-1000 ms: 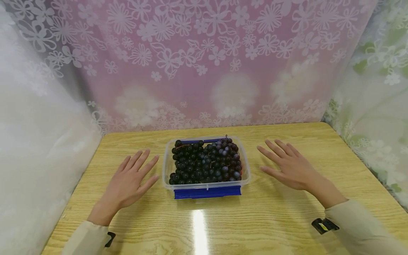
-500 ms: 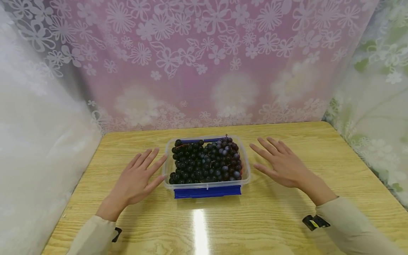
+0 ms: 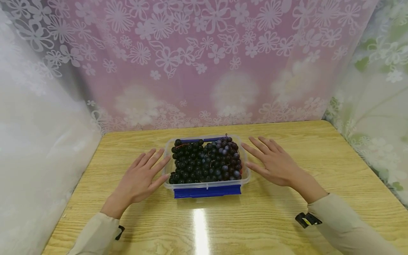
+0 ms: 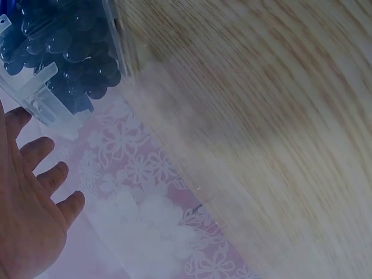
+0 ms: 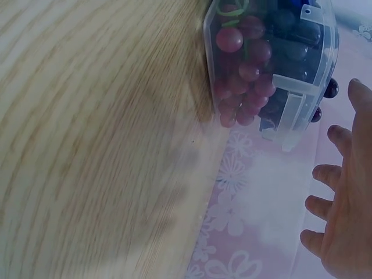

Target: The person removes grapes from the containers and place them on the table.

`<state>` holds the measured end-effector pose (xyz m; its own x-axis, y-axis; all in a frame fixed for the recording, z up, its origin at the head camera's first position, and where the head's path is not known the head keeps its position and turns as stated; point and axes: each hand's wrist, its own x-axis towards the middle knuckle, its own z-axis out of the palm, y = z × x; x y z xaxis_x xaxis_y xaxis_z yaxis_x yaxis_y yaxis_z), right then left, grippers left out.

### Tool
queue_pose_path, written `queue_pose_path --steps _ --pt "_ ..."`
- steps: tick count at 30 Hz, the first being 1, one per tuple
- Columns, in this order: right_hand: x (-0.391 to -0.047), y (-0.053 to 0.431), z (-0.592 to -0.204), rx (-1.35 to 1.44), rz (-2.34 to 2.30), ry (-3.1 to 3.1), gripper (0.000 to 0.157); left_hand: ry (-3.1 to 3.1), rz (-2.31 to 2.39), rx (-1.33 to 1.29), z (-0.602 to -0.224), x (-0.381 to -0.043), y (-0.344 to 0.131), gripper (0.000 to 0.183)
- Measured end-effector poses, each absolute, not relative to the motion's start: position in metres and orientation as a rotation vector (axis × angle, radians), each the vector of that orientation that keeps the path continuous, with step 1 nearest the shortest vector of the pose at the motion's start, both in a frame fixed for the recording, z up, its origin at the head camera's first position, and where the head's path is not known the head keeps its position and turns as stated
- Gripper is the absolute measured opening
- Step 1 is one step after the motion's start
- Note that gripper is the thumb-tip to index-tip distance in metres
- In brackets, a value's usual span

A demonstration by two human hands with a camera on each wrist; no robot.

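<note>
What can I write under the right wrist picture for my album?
Reddish grapes and darker grapes show through a clear plastic box on a wood-grain table.

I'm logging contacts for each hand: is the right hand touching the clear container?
Apart. In the right wrist view, pink cloth shows in a gap between the right hand and the clear container.

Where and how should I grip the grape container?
Probably hold the container at both short ends, left hand from the left, right hand from the right: it sits upright, grapes crowd its open top, and blue flaps line its long sides.
</note>
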<state>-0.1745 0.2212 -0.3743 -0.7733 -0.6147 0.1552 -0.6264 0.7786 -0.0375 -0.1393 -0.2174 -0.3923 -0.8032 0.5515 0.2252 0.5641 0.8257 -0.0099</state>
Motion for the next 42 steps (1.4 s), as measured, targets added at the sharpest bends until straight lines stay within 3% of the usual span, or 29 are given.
queue_pose_path --steps 30,42 --pt "-0.189 0.178 -0.357 1.029 0.132 -2.771 0.065 -2.77 -0.088 -0.918 -0.4 -0.145 -0.218 0.059" --pt "-0.187 0.158 -0.347 0.977 0.092 -2.789 0.057 -2.779 -0.112 -0.912 -0.402 -0.146 -0.217 0.059"
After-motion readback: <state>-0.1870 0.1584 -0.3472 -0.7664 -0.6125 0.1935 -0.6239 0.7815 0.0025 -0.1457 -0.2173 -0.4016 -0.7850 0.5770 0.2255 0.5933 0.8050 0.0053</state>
